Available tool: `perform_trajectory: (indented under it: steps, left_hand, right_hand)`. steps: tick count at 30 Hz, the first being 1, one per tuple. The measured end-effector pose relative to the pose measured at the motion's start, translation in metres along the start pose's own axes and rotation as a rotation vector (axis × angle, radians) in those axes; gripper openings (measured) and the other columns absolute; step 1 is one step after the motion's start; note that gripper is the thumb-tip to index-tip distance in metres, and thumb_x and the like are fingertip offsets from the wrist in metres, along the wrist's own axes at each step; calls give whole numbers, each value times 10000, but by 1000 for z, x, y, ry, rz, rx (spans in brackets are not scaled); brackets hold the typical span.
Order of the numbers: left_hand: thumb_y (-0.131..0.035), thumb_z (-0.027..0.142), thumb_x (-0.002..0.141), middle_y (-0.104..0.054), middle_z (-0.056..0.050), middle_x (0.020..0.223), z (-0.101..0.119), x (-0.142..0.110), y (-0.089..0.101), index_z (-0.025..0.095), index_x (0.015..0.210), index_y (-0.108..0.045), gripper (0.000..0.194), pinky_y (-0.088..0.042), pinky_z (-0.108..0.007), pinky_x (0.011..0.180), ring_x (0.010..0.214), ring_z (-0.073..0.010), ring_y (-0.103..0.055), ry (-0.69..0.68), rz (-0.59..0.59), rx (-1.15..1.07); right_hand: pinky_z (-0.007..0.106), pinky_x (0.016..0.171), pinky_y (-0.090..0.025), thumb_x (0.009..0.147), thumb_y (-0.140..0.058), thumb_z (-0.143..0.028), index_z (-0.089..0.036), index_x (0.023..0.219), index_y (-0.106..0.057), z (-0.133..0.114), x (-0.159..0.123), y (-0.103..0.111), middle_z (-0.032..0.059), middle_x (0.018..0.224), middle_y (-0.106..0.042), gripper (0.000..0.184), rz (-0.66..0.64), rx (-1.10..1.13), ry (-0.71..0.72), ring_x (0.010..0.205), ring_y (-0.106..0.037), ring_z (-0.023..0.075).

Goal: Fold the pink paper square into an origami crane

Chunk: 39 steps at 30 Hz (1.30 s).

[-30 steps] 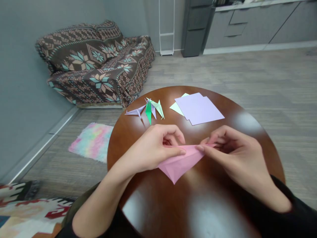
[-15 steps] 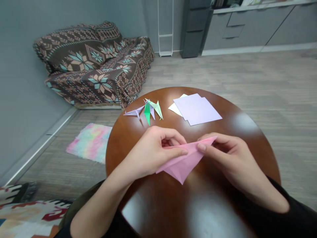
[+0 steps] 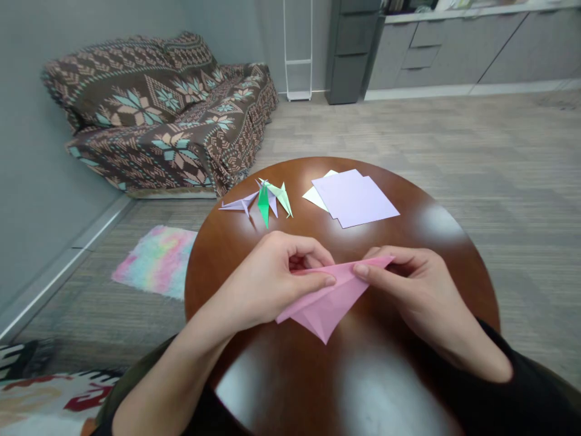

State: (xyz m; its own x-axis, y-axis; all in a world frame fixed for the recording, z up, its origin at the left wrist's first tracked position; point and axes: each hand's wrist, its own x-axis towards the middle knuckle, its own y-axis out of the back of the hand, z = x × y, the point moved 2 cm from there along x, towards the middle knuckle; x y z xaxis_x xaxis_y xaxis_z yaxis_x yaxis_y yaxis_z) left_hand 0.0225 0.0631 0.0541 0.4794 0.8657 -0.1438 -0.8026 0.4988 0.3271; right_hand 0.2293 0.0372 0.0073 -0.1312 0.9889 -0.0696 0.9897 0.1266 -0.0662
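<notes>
A partly folded sheet of pink origami paper (image 3: 327,309) is held over the near half of the round table, one corner pointing down toward me. My left hand (image 3: 284,275) pinches its upper edge left of the middle, thumb on the near side and fingers curled behind. Farther right along that edge, my right hand (image 3: 408,281) grips the paper between thumb and fingers, close to its right tip. The fingertips behind the paper are partly hidden.
Several folded paper cranes (image 3: 263,203) in purple and green stand at the table's far left. Purple paper sheets (image 3: 356,198) lie at the far right, over a pale green sheet (image 3: 315,198). The round brown table (image 3: 218,266) has a sofa (image 3: 181,121) beyond it.
The whole scene has shifted slightly left in view. Both hands keep their pinch on the pink paper, with hardly any change in its shape.
</notes>
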Motion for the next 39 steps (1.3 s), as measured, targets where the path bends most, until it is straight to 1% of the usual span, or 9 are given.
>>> perform_trajectory:
  steps: [5, 10, 14, 19, 23, 26, 29, 32, 39]
  left_hand:
    - [-757, 199, 806, -725, -1, 708, -1, 1, -1, 172, 817, -776, 35, -449, -220, 540, 633, -131, -620, 13, -10, 8]
    - [-756, 205, 806, -727, 4, 715, 0, 0, 0, 179, 811, -773, 31, -452, -220, 550, 642, -130, -625, 17, -10, 1]
    - [-761, 205, 810, -718, 12, 705, 1, -1, 4, 177, 800, -770, 31, -441, -212, 554, 642, -118, -612, 28, -20, -3]
    - [-766, 200, 804, -707, 14, 698, 1, 0, 6, 171, 790, -764, 32, -432, -210, 551, 637, -115, -604, 40, -24, -12]
    - [-769, 187, 795, -700, 16, 687, 0, 1, 6, 164, 782, -761, 27, -426, -203, 546, 626, -108, -599, 52, -9, -23]
    - [-772, 195, 798, -699, 16, 683, 0, 1, 6, 161, 791, -764, 36, -422, -197, 543, 621, -105, -595, 48, -11, -33]
    - [-771, 212, 805, -702, 12, 693, 1, 0, 7, 156, 804, -764, 56, -428, -195, 551, 628, -107, -596, 60, -18, -36]
    - [-767, 208, 807, -694, 15, 697, 3, -1, 7, 150, 808, -760, 58, -427, -188, 556, 635, -102, -591, 74, -19, -27]
    - [-760, 203, 814, -691, 19, 704, 4, -1, 7, 146, 812, -754, 58, -430, -174, 565, 644, -92, -582, 71, -25, -18]
  right_hand:
    - [263, 572, -402, 781, -885, -319, -206, 620, -740, 0, 1, 0, -2, 633, -642, 244, -1, 6, 3, 626, -502, 132]
    - [259, 617, -466, 757, -902, -266, -227, 686, -794, 1, 1, 0, 5, 700, -718, 135, 7, 38, 18, 664, -588, 144]
    - [260, 646, -497, 761, -909, -285, -243, 726, -811, 2, 1, 3, 12, 751, -753, 112, 74, 41, 49, 695, -636, 150]
    - [241, 647, -503, 809, -882, -339, -256, 757, -812, 5, 2, 8, -4, 730, -734, 121, 149, 70, 81, 682, -625, 129]
    - [263, 748, -559, 865, -833, -369, -260, 822, -819, 5, 3, 11, -1, 780, -737, 117, 198, 127, 134, 744, -656, 143]
    - [245, 760, -554, 857, -845, -357, -269, 901, -824, 4, 3, 10, 0, 860, -754, 102, 132, 124, 132, 792, -662, 141]
    - [221, 726, -525, 836, -867, -305, -267, 895, -816, 4, 2, 7, -6, 862, -759, 86, 39, 93, 133, 786, -657, 129]
    - [224, 706, -500, 850, -856, -281, -262, 853, -806, 5, 2, 9, -12, 827, -754, 54, 58, 83, 152, 756, -643, 121]
    - [247, 676, -467, 847, -859, -284, -256, 808, -799, 8, 3, 11, -12, 795, -746, 77, 95, 53, 145, 725, -625, 121]
